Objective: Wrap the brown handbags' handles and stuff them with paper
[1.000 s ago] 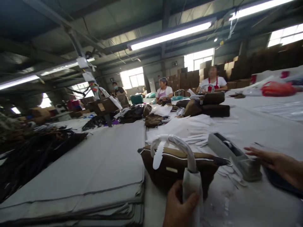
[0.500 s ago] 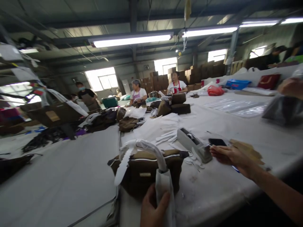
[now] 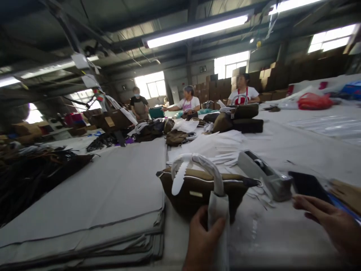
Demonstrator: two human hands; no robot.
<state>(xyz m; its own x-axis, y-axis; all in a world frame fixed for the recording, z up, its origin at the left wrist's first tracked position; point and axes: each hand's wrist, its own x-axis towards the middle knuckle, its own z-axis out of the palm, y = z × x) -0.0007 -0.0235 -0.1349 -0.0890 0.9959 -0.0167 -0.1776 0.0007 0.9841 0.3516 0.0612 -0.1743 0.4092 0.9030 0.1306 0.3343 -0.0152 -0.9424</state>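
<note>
A dark brown handbag (image 3: pixel 180 197) with a small metal plate and a zipped top stands on the white table in front of me. Its raised handle (image 3: pixel 208 165) is wrapped in white, and a white notched strip (image 3: pixel 180 177) hangs over the bag's front. My left hand (image 3: pixel 207 233) is closed around the white wrapping (image 3: pixel 218 205) at the handle's lower right part. To the right, my right hand (image 3: pixel 327 218) has its thumb and fingers pinched together just beside the grey tape dispenser (image 3: pixel 263 175). Whatever is between those fingertips is too small to make out.
Beside my right hand lie a black phone (image 3: pixel 308 186) and brown paper (image 3: pixel 346 194). Stacked white sheets (image 3: pixel 113 222) cover the table at left. Farther back are brown bags (image 3: pixel 245 118), a red plastic bag (image 3: pixel 314 101) and several people working. Dark straps (image 3: pixel 36 173) pile up at far left.
The view has swung left, so the scene sits farther right. My right hand has drawn back slightly from the dispenser's end toward me. Another person's hand at far right has left view.
</note>
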